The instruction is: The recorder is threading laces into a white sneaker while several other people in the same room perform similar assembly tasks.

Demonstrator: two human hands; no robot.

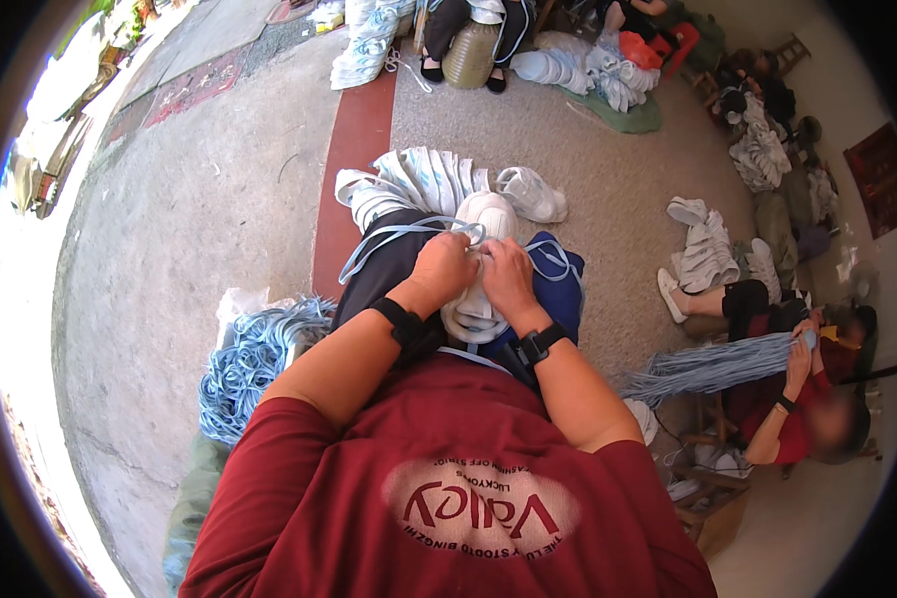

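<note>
Maroon shirt (pixel 349 468) cloth is filling the foreground, and beyond it the grey floor (pixel 219 179) is spreading out. To the right, a seated co-worker (pixel 792 439) is holding a long bundle of blue laces (pixel 718 364). At lower left, a green sack (pixel 197 488) is lying just beside a heap of blue laces (pixel 244 374), which is sitting against crumpled white plastic (pixel 244 302). Past the knees, a row of white shoes (pixel 429 174) is standing partly hidden by the dark trouser leg (pixel 391 257), a loose shoe (pixel 531 192) lying near its right end. Blue cloth (pixel 560 299) is showing by the right thigh. Between the thighs, one white shoe (pixel 485 212) is resting, toe pointing away. Over its lacing, the left hand (pixel 444 269) is pinching a pale blue lace (pixel 409 228); whether the right hand's (pixel 508 279) grip is closing on anything cannot be told.
</note>
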